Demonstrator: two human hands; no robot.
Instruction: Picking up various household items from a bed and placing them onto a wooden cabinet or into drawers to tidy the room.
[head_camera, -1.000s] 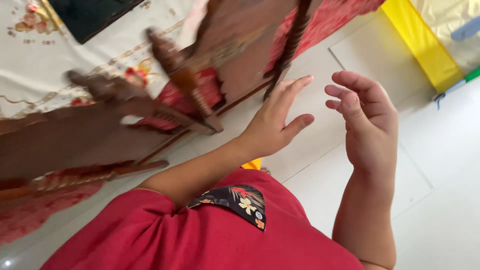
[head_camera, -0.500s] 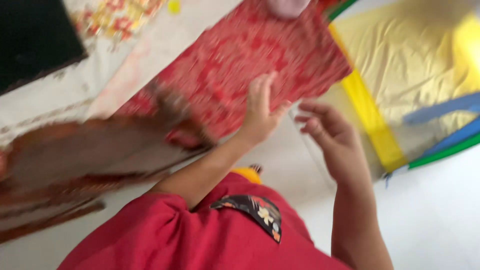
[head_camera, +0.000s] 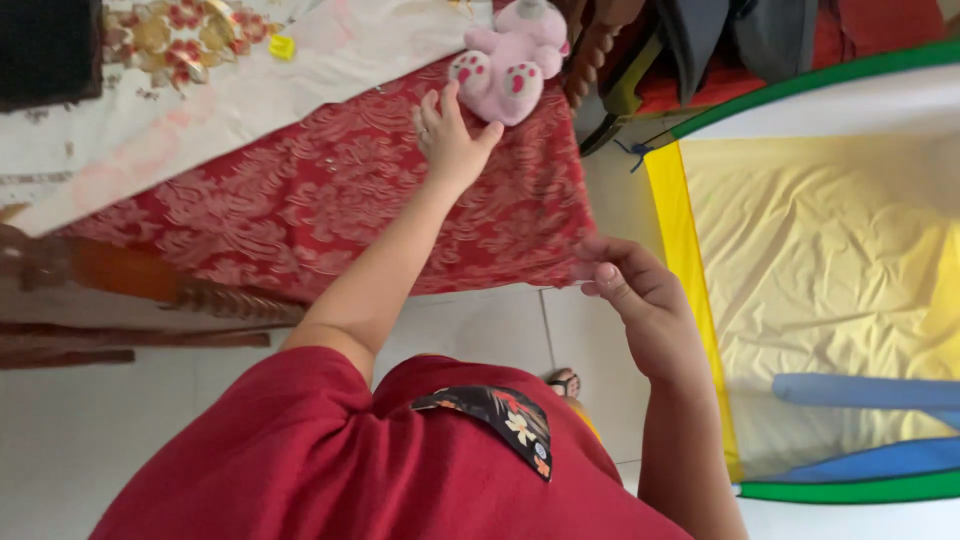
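A pink plush toy (head_camera: 510, 55) lies on a red patterned tablecloth (head_camera: 300, 210) at the table's far edge. My left hand (head_camera: 450, 135) reaches out flat over the cloth with fingers apart. Its thumb and fingertips sit right beside the toy's feet, and it holds nothing. My right hand (head_camera: 630, 290) is lower, at the hanging corner of the red cloth. Its fingers are curled and pinch that cloth's edge. My red shirt fills the bottom of the view.
A yellow fabric play tent (head_camera: 820, 270) with a green rim and blue tubes stands at the right. A carved wooden chair (head_camera: 150, 290) is at the left. A white floral cloth (head_camera: 230, 90) overlies the red one. White tiled floor (head_camera: 480, 330) lies below.
The view swung to the right along the table. My left hand slid up across the red cloth to the plush toy. My right hand closed on the cloth's corner.
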